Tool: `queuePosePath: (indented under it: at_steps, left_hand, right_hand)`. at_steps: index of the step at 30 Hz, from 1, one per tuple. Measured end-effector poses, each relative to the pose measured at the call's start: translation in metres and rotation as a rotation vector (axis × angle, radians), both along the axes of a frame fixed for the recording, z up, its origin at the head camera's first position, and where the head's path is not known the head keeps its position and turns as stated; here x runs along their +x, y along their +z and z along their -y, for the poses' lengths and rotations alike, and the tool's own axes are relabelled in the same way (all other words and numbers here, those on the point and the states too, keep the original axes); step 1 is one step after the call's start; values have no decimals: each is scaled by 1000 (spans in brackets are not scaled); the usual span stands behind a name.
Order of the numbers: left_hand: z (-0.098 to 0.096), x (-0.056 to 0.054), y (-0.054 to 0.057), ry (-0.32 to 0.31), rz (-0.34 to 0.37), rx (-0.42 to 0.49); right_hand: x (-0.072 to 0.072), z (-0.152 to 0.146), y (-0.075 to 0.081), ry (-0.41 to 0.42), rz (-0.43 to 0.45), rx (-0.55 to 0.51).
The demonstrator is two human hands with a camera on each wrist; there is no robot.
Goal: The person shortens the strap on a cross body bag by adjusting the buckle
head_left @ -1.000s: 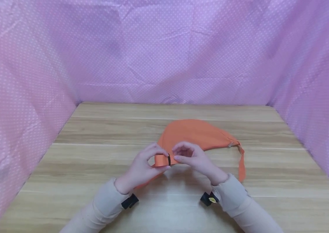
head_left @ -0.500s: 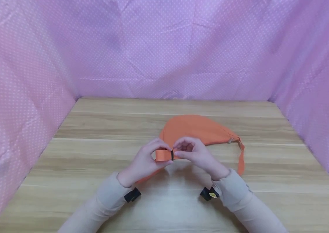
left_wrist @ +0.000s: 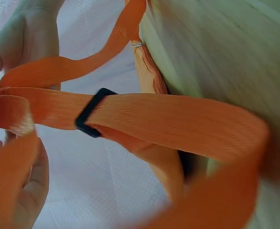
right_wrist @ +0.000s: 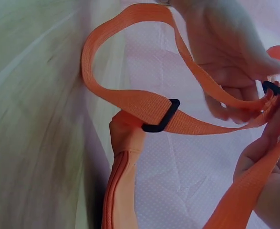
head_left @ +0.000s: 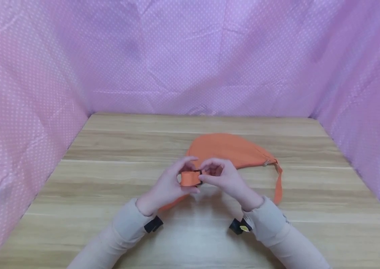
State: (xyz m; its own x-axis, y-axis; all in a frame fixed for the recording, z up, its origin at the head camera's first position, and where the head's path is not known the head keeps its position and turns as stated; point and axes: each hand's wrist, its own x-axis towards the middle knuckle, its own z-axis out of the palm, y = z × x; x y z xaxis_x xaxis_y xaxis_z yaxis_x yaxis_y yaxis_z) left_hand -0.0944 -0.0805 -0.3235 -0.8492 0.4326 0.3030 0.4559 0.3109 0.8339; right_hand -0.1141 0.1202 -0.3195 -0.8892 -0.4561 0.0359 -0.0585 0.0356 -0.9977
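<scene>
An orange sling bag (head_left: 220, 149) lies on the table, its webbing strap (right_wrist: 125, 100) raised in loops between the hands. My right hand (head_left: 225, 179) pinches the strap with thumb and fingertips at a black slide buckle (right_wrist: 274, 90). Around a short strap loop (head_left: 188, 178) beside that buckle, my left hand (head_left: 166, 183) has its thumb below and forefinger above, both spread apart from the buckle. A second black buckle (left_wrist: 94, 112) sits farther along the strap, between the hands and a long bend of webbing. The left hand's other fingers are partly hidden behind the loop.
The wooden table (head_left: 109, 149) carries the bag body beyond the hands. A strap end (head_left: 278, 183) trails toward the near side at the bag's right, by a metal zip pull (head_left: 268, 162). Pink dotted cloth (head_left: 190, 56) encloses the back and sides.
The left thumb and forefinger have parted from the buckle they gripped earlier. The buckle has turned to show its frame, and the strap loop beside it looks shorter and rounder.
</scene>
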Motion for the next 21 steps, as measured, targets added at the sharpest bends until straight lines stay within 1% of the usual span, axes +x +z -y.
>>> queuePosePath:
  at_steps: [3,7,12,17,21]
  left_hand:
    - [4,1,0,21,54,-20]
    - [13,1,0,61,70,-48]
    - [20,1,-3,48,70,-84]
    - [21,3,-10,12,98,-86]
    - [23,6,-11,38,133,-82]
  right_hand:
    - [0,-3,1,-19,11,-44]
    - [-1,-7,1,-31,18,-107]
    - [-3,-8,0,14,36,-216]
    - [-3,-9,-1,26,42,-271]
    - [-4,-9,-2,40,77,-329]
